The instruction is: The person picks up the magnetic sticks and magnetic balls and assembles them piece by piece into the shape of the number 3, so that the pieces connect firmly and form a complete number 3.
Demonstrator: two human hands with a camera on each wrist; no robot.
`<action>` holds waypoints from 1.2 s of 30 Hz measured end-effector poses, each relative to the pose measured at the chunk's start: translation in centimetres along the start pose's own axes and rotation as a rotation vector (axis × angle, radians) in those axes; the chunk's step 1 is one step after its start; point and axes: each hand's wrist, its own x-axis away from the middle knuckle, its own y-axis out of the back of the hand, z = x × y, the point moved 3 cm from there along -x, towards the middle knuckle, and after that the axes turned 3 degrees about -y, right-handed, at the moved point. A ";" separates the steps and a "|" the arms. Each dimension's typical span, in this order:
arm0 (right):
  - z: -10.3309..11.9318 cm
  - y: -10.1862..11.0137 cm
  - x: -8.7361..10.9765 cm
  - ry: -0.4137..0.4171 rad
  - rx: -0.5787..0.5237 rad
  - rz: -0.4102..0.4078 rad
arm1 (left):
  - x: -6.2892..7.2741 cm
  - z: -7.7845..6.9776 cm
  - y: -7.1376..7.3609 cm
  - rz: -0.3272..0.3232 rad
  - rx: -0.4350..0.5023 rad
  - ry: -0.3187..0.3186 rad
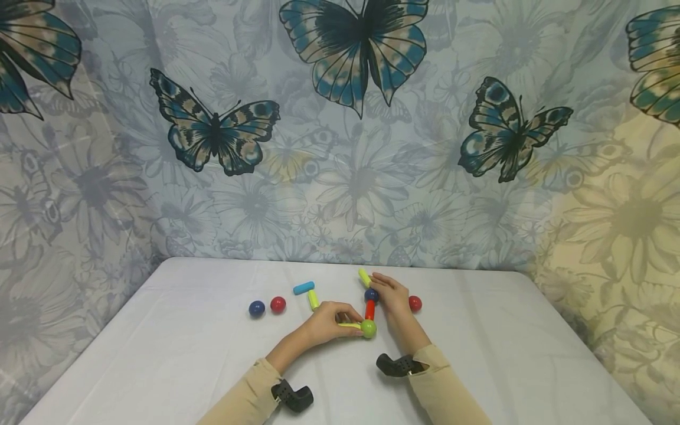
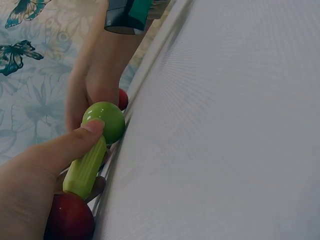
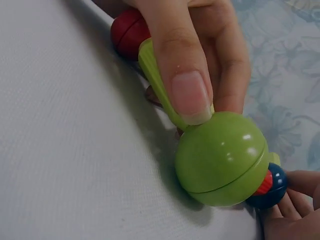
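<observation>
My left hand (image 1: 329,323) pinches a ribbed yellow-green rod (image 2: 84,170), its thumb tip against the green ball (image 1: 368,329) at one end. At the rod's other end, a red ball (image 2: 70,217) sits under the palm, hidden in the head view. From the green ball a red rod (image 1: 369,310) runs away to a blue ball (image 1: 371,295). My right hand (image 1: 392,295) grips that blue ball with its fingertips, as the right wrist view shows. Beyond the blue ball, another yellow-green rod (image 1: 364,277) sticks out past the right fingers.
A loose blue ball (image 1: 257,309) and a red ball (image 1: 278,304) lie to the left on the white table (image 1: 159,354). A light blue rod (image 1: 304,288) and a yellow-green rod (image 1: 313,298) are behind my left hand. Right of my right hand is another red ball (image 1: 415,303).
</observation>
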 end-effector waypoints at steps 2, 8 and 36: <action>0.0 0.0 0.1 -0.018 -0.058 0.013 | 0.0 0.0 0.0 0.000 -0.002 -0.001; 0.2 0.0 0.6 -0.036 -0.112 0.043 | 0.0 -0.1 0.1 -0.002 0.010 -0.008; 0.5 -0.7 0.7 0.066 0.203 -0.001 | 0.1 -0.2 0.0 -0.005 0.015 -0.025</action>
